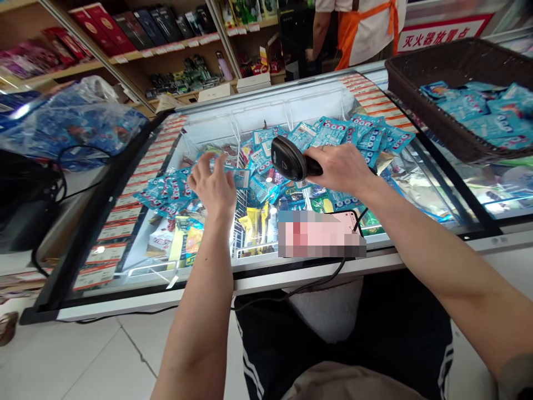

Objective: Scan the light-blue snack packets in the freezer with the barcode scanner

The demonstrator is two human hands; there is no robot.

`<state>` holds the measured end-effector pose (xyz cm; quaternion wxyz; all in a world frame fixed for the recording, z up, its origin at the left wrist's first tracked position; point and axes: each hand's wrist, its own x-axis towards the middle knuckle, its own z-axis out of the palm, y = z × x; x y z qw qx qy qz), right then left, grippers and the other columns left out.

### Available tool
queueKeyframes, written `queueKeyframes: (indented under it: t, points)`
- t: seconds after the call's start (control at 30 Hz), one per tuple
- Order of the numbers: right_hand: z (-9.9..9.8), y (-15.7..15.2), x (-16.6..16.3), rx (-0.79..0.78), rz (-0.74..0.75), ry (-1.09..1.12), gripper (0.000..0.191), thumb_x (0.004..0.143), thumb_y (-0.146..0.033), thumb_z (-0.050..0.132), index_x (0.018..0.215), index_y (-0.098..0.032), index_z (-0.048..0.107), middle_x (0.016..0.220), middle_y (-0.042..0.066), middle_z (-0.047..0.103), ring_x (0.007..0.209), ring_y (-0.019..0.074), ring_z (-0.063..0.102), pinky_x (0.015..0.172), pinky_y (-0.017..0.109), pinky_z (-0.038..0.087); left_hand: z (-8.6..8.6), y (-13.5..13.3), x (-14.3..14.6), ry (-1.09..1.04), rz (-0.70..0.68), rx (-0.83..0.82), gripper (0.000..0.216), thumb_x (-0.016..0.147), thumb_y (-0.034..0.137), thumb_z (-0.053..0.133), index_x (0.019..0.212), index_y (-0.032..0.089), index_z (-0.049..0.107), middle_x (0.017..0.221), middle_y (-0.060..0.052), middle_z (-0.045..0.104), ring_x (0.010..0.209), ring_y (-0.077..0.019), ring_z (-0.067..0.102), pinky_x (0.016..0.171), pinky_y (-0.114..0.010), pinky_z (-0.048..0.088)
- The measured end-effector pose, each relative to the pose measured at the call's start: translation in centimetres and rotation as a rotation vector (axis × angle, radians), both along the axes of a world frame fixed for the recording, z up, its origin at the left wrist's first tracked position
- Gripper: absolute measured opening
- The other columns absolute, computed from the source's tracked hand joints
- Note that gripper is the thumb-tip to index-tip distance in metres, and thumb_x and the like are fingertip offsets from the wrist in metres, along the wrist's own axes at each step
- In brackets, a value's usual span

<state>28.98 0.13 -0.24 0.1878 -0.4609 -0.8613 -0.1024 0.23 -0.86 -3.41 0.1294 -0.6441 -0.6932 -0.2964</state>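
Observation:
My right hand (339, 166) is closed around the handle of a black barcode scanner (288, 158), its head pointing left over the chest freezer (258, 278). My left hand (214, 183) reaches over the freezer glass and grips a blue packet (239, 176) between thumb and fingers. Several more blue packets (353, 130) lie in a pile on the glass behind both hands, and another heap of blue packets (164, 191) sits left of my left hand. A black cable (316, 280) runs from the scanner down over the freezer's front edge.
A dark wicker basket (420, 100) with blue packets stands at the right on the freezer. A clear plastic bag (70, 122) of blue goods lies at the left. Shelves (137, 53) line the back wall. A person in an orange apron (358, 28) stands behind the freezer.

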Motion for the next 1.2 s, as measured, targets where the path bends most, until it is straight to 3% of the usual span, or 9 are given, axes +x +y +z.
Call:
queueKeyframes:
  t: [0.13, 0.47, 0.57, 0.67, 0.73, 0.83, 0.97, 1.07, 1.2]
  points:
    - [-0.1, 0.1, 0.1, 0.001, -0.012, 0.000, 0.034, 0.086, -0.039, 0.053, 0.110, -0.016, 0.063, 0.094, 0.009, 0.071, 0.085, 0.0251, 0.064, 0.066, 0.032, 0.035, -0.3, 0.3, 1.1, 0.146, -0.183, -0.138, 0.031, 0.092, 0.040, 0.044, 0.110, 0.030, 0.067, 0.124, -0.005, 0.062, 0.121, -0.0290, 0.050, 0.110, -0.052, 0.023]
    - [-0.1, 0.5, 0.4, -0.002, -0.034, 0.015, 0.034, 0.086, -0.038, 0.053, 0.109, -0.016, 0.064, 0.094, 0.009, 0.072, 0.083, 0.0235, 0.064, 0.065, 0.031, 0.035, -0.8, 0.4, 0.0, 0.151, 0.001, -0.180, 0.035, 0.091, 0.033, 0.040, 0.109, 0.026, 0.068, 0.122, -0.009, 0.063, 0.119, -0.0309, 0.051, 0.112, -0.055, 0.017]
    - [-0.1, 0.5, 0.4, 0.008, -0.030, 0.016, 0.034, 0.086, -0.038, 0.053, 0.108, -0.016, 0.064, 0.093, 0.009, 0.072, 0.081, 0.0234, 0.064, 0.064, 0.031, 0.035, -0.9, 0.6, 0.2, 0.167, -0.040, -0.172, 0.039, 0.089, 0.021, 0.038, 0.115, 0.026, 0.066, 0.129, -0.008, 0.060, 0.118, -0.0274, 0.053, 0.115, -0.052, 0.015]
    - [0.0, 0.5, 0.4, 0.018, -0.028, 0.004, 0.033, 0.086, -0.038, 0.052, 0.108, -0.016, 0.064, 0.093, 0.009, 0.072, 0.081, 0.0236, 0.064, 0.064, 0.032, 0.035, -0.9, 1.0, 0.8, 0.169, -0.142, -0.199, 0.046, 0.086, 0.013, 0.036, 0.119, 0.027, 0.064, 0.125, -0.007, 0.063, 0.116, -0.0238, 0.056, 0.110, -0.045, 0.027]
    - [0.0, 0.4, 0.3, 0.020, -0.033, -0.007, 0.034, 0.086, -0.038, 0.052, 0.108, -0.016, 0.064, 0.093, 0.009, 0.072, 0.082, 0.0239, 0.064, 0.064, 0.032, 0.035, -0.9, 1.2, 1.5, 0.162, -0.146, -0.199, 0.042, 0.090, 0.018, 0.034, 0.118, 0.026, 0.065, 0.115, -0.008, 0.067, 0.110, -0.0242, 0.059, 0.104, -0.043, 0.033]
    - [0.0, 0.4, 0.3, 0.017, -0.038, -0.016, 0.035, 0.086, -0.039, 0.052, 0.109, -0.016, 0.064, 0.093, 0.009, 0.072, 0.082, 0.0242, 0.064, 0.063, 0.032, 0.035, -0.9, 1.5, 3.0, 0.139, -0.050, -0.164, 0.044, 0.096, 0.040, 0.030, 0.112, 0.022, 0.066, 0.106, -0.012, 0.068, 0.104, -0.0290, 0.061, 0.097, -0.046, 0.036]
    - [-0.1, 0.4, 0.2, 0.007, -0.021, -0.014, 0.035, 0.085, -0.039, 0.052, 0.109, -0.017, 0.064, 0.093, 0.009, 0.072, 0.082, 0.0247, 0.065, 0.064, 0.032, 0.035, -1.1, 2.1, 4.7, 0.115, 0.050, -0.139, 0.058, 0.090, 0.061, 0.036, 0.108, 0.016, 0.067, 0.115, -0.020, 0.063, 0.114, -0.0392, 0.053, 0.096, -0.053, 0.034]
    - [-0.1, 0.3, 0.2, 0.000, -0.014, -0.007, 0.036, 0.085, -0.039, 0.053, 0.110, -0.017, 0.065, 0.093, 0.009, 0.072, 0.083, 0.0252, 0.065, 0.064, 0.032, 0.035, -1.3, 2.5, 4.8, 0.100, 0.077, -0.135, 0.059, 0.085, 0.065, 0.044, 0.111, 0.017, 0.067, 0.119, -0.020, 0.060, 0.118, -0.0415, 0.049, 0.096, -0.055, 0.033]
    - [0.0, 0.3, 0.2, -0.009, -0.025, -0.005, 0.037, 0.085, -0.039, 0.053, 0.112, -0.016, 0.064, 0.094, 0.010, 0.072, 0.084, 0.0251, 0.065, 0.065, 0.032, 0.035, -1.2, 2.8, 3.5, 0.024, 0.065, -0.201, 0.044, 0.083, 0.056, 0.053, 0.110, 0.024, 0.068, 0.120, -0.015, 0.061, 0.116, -0.0379, 0.051, 0.096, -0.053, 0.036]
